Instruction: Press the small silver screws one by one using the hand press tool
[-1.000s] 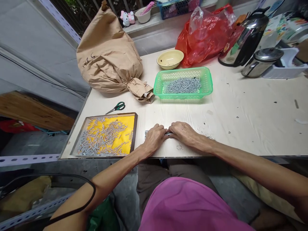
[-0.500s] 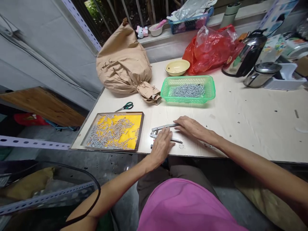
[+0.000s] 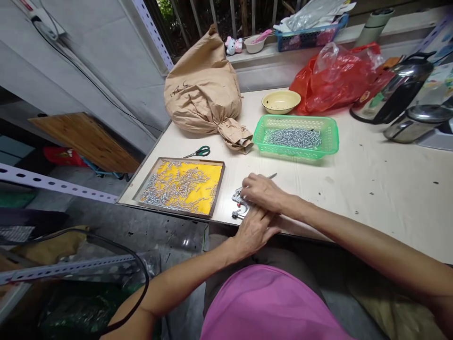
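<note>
Metal hand pliers (image 3: pixel 236 194), with a spring and a small red part at the head, lie on the table near its front edge. My left hand (image 3: pixel 255 227) is closed round their lower part, its fingers partly hidden beneath my right hand. Over the pliers lies my right hand (image 3: pixel 264 192) with curled fingers, crossing the left; one handle tip sticks out beyond it. To the left is a shallow tray (image 3: pixel 218 189) with a yellow bottom, strewn with small silver metal pins. Farther back, a green plastic basket (image 3: pixel 297 152) holds more such pieces.
Green-handled scissors (image 3: pixel 203 151) lie behind the tray. A tied brown sack (image 3: pixel 203 89), a cream bowl (image 3: pixel 281 101) and a red plastic bag (image 3: pixel 329 89) stand along the back. At the right are a kettle (image 3: pixel 399 89) and a metal pot (image 3: pixel 417 123).
My right hand has moved from the handle's end toward the pliers' head, over my left hand. The left hand has slid back along the pliers, which are turned slightly. The view has shifted left.
</note>
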`<state>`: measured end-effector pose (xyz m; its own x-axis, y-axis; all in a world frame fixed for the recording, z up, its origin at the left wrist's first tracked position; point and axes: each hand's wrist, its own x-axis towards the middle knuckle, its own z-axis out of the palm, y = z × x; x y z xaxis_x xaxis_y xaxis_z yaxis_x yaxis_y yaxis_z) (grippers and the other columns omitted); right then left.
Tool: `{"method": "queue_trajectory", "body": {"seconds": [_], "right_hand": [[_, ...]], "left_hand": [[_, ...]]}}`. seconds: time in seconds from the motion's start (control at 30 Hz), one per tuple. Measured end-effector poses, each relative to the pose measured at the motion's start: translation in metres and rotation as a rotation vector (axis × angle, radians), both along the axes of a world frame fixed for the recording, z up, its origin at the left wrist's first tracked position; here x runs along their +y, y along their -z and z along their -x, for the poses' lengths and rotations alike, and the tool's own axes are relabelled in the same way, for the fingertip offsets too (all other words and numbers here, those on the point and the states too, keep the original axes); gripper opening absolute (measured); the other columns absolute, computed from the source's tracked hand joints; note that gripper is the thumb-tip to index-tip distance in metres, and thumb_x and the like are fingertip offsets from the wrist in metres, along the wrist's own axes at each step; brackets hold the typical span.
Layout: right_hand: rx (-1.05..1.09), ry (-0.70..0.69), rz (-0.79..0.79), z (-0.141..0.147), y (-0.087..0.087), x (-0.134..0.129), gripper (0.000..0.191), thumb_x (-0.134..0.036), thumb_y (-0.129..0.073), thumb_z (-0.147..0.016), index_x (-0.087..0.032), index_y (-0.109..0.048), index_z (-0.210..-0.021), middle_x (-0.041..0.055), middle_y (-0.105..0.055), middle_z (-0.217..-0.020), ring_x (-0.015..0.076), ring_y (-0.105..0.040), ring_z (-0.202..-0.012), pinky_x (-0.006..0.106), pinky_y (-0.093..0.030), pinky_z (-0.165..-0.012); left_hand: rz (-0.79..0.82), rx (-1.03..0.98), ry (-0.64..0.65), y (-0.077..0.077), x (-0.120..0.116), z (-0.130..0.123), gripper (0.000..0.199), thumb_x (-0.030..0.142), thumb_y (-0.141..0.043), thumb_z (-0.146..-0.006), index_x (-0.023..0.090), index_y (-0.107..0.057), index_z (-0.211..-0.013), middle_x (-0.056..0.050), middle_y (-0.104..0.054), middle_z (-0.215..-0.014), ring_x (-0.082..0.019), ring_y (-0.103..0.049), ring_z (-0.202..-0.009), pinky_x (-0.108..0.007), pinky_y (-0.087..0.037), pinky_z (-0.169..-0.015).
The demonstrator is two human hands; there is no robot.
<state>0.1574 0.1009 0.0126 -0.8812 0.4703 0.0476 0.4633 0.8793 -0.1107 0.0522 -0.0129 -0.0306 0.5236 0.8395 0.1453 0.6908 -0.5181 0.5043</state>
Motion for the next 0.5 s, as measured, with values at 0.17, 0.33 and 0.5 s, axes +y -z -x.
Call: {"method": "queue_trajectory", "body": {"seconds": [0.17, 0.33, 0.5], "right_hand": [[-0.062, -0.239, -0.043, 0.039, 0.004, -0.018, 0.011, -0.020, -0.059, -0.083, -0.020, -0.067, -0.076, 0.0079, -0.059, -0.092, 0.0232, -0.044, -0.091, 0.034, -0.030, -0.068], [-0.053, -0.294, -0.033, 0.057, 0.009, -0.016, 0.011, -0.017, -0.056, -0.084, -0.017, -0.064, -0.076, 0.0084, -0.060, -0.088, 0.0220, -0.046, -0.091, 0.034, -0.032, -0.071], [0.278, 0.010, 0.030, 0.035, -0.018, -0.001, 0.015, -0.020, -0.046, -0.089, -0.016, -0.061, -0.088, 0.0069, -0.062, -0.085, 0.0183, -0.053, -0.080, 0.031, -0.038, -0.073]], "left_hand": [[0.047, 0.031, -0.038, 0.011, -0.006, 0.000, 0.041, 0.040, -0.052, -0.088, 0.013, -0.056, -0.118, -0.015, -0.062, -0.117, -0.031, -0.056, -0.112, -0.045, -0.044, -0.097], [0.005, 0.060, -0.021, 0.003, -0.016, 0.000, 0.045, 0.045, -0.052, -0.087, 0.012, -0.056, -0.117, -0.016, -0.061, -0.116, -0.030, -0.056, -0.110, -0.044, -0.046, -0.094], [-0.138, 0.057, -0.050, -0.032, -0.018, 0.040, 0.027, 0.028, -0.042, -0.094, 0.019, -0.058, -0.113, -0.010, -0.061, -0.109, -0.021, -0.055, -0.105, -0.034, -0.046, -0.091]]}}
